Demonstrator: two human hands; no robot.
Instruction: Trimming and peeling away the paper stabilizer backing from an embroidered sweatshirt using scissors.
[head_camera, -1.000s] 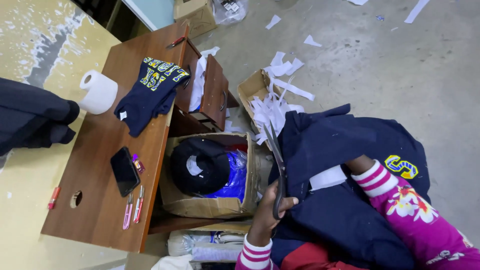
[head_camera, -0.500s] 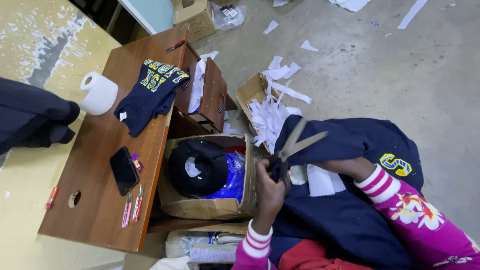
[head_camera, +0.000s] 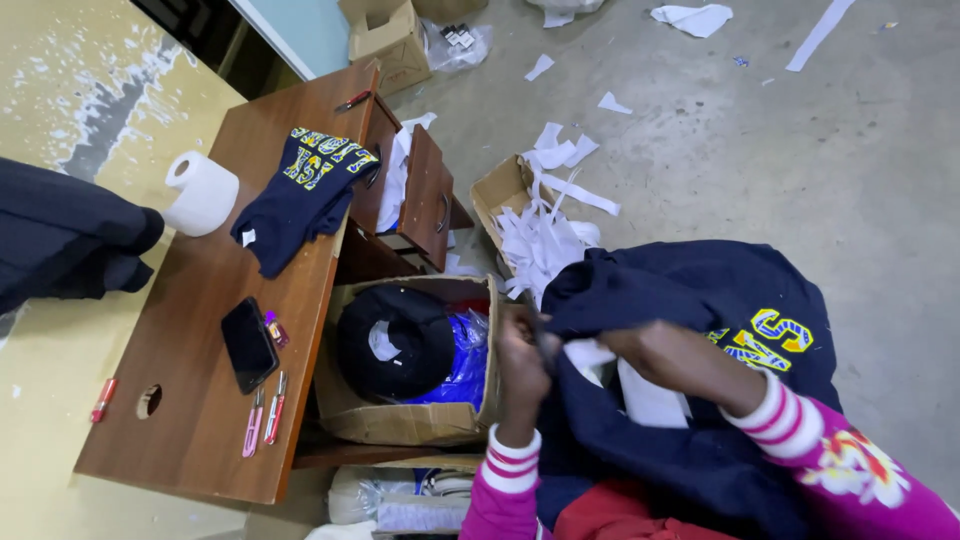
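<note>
A navy sweatshirt (head_camera: 690, 300) with yellow and blue letters (head_camera: 765, 338) lies across my lap. My left hand (head_camera: 520, 362) is closed at its folded edge, gripping the dark handles of scissors (head_camera: 546, 345) whose blades are hidden by the fabric. My right hand (head_camera: 665, 362) pinches the cloth beside it, just above a white paper strip (head_camera: 648, 395). Both wrists wear pink sleeves with striped cuffs.
An open cardboard box (head_camera: 400, 420) holding a dark cap (head_camera: 395, 340) and blue plastic stands left of my hands. The wooden desk (head_camera: 200, 420) carries a phone (head_camera: 249, 345), a paper roll (head_camera: 202, 192), a navy shirt (head_camera: 300, 195) and small clippers (head_camera: 265, 408). White paper scraps (head_camera: 545, 235) litter the concrete floor.
The scissors, held up and spread open half a second ago, have dropped into the fabric. Both hands have drawn together at the sweatshirt's edge.
</note>
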